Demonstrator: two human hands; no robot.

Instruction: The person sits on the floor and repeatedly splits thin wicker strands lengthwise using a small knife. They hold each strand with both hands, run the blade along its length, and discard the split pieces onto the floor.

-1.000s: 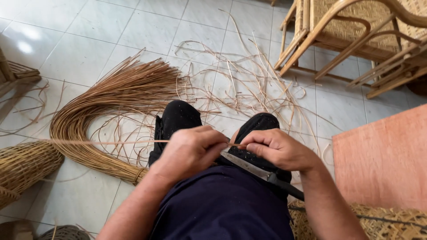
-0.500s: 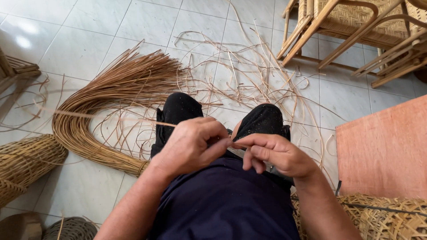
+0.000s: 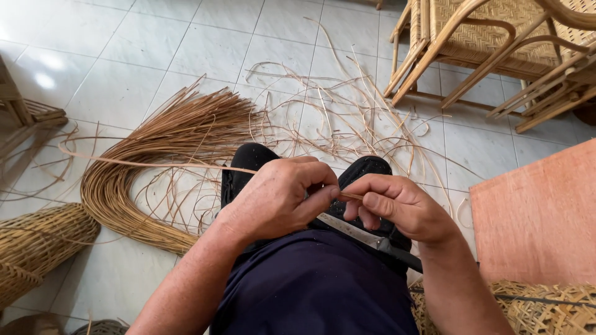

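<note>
My left hand [image 3: 280, 197] pinches a long thin rattan strip [image 3: 149, 164] that runs off to the left over the tiled floor. My right hand [image 3: 403, 208] meets it at the strip's near end and also grips a knife [image 3: 357, 232], whose grey blade lies flat under both hands above my lap. A black handle sticks out behind my right wrist. My dark trousers and black shoes [image 3: 248, 170] are below the hands.
A curved bundle of rattan strips [image 3: 155, 155] lies on the floor to the left. Loose shavings [image 3: 347, 118] are scattered ahead. Rattan chairs [image 3: 496, 49] stand at the upper right, an orange board [image 3: 540, 217] at the right, woven baskets [image 3: 37, 248] at the lower left and lower right.
The strip has been drawn further left through my hands. My right hand has shifted slightly, the blade staying under the strip.
</note>
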